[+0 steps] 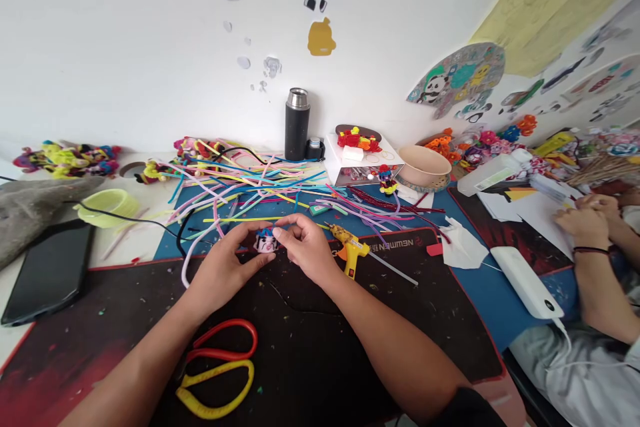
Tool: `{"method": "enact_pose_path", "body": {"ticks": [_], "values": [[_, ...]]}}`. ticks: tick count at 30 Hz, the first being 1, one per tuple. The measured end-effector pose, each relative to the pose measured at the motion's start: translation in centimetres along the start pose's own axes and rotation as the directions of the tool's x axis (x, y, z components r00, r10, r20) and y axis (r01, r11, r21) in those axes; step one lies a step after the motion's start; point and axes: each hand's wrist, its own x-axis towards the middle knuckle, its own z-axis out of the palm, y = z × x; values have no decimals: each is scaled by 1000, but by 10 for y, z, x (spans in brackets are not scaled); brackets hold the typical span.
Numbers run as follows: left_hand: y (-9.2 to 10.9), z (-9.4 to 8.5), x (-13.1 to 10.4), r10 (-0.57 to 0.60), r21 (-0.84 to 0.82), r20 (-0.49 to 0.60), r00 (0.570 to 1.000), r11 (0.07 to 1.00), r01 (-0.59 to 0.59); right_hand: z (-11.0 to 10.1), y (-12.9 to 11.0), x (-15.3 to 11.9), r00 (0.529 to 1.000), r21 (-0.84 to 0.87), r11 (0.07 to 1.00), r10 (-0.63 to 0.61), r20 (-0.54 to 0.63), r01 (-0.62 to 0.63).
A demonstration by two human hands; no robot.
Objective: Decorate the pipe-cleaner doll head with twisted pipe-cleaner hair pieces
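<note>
The small figure head (267, 242), white-faced with blue trim on top and dark facial marks, was located above the far part of the black mat (310, 373), between the person's 2 hands. The left hand (225, 263) gripped it from the left, with the thumb along the lower edge and the fingers curled behind. The right hand (306, 250) was closed at its upper right edge, thumb and forefinger pinched together at the blue trim. Exact fingertip contact on the rear side could not be determined.

The scissors (216, 351), fitted with 1 red and 1 yellow handle, lay on the mat near the left forearm. The yellow glue gun (354, 255) lay just beyond the right hand, with 1 glue stick (395, 269) extending from its rear end. A loose pile of multicoloured pipe cleaners (260, 180) covered the area beyond the hands. Behind the pile stood 1 black flask (297, 130), upright, and 1 white box (343, 172); a small figure (387, 181) was positioned at the front of the box. A beige bowl (425, 167) stood to its right. At the far right, a co-worker's hands (585, 223) were positioned close together.
</note>
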Motion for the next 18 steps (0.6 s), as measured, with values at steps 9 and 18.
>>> {"method": "enact_pose_path", "body": {"ticks": [9,18], "values": [[6,-2,3,-121,-464,165,979,866,185,-2,2,2,1000,70,997,17,-4,-17],[11,-1,3,-306,-613,162,938,714,339,2,3,-2,998,64,997,44,50,-48]]}}
